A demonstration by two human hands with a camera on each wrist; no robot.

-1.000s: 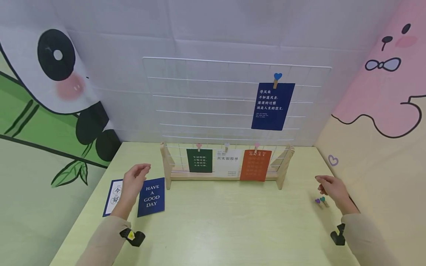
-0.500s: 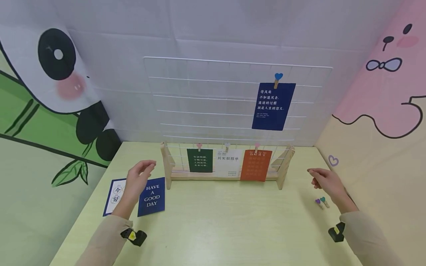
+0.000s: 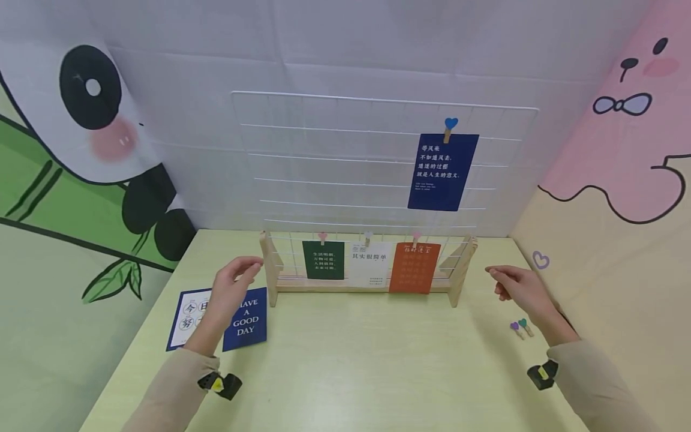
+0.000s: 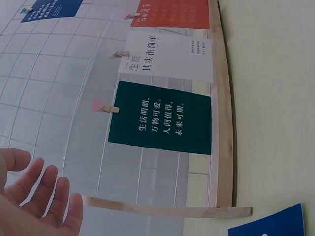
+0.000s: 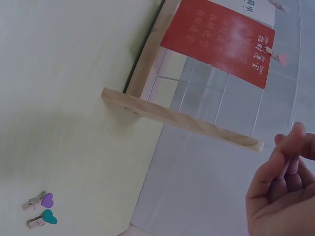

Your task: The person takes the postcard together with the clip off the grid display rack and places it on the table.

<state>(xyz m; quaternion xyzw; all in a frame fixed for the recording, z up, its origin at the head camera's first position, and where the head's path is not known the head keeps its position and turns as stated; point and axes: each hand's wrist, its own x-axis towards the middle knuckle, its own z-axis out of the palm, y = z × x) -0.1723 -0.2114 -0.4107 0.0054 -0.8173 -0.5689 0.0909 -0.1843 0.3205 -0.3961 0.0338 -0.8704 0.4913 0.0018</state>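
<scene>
My left hand (image 3: 247,268) hovers with relaxed fingers just left of the wooden rack's left end post (image 3: 268,270) and holds nothing. In the left wrist view its spread fingers (image 4: 42,194) sit at the bottom left, facing the green card (image 4: 162,123). My right hand (image 3: 499,279) hangs in the air right of the rack's right post (image 3: 463,270), fingers loosely curled (image 5: 283,167) and empty. The rack's wire panel carries a green card (image 3: 323,260), a white card (image 3: 370,264) and an orange card (image 3: 414,268), each clipped on.
A "HAVE A GOOD DAY" blue card (image 3: 248,319) and a white card (image 3: 186,309) lie under my left forearm. Two small clips with purple and teal hearts (image 3: 519,327) (image 5: 42,209) lie near my right wrist. A wall grid (image 3: 345,156) holds a dark blue card (image 3: 442,172).
Both hands have moved away from me and inward toward the two ends of the wooden rack. The right hand has left the spot beside the two clips.
</scene>
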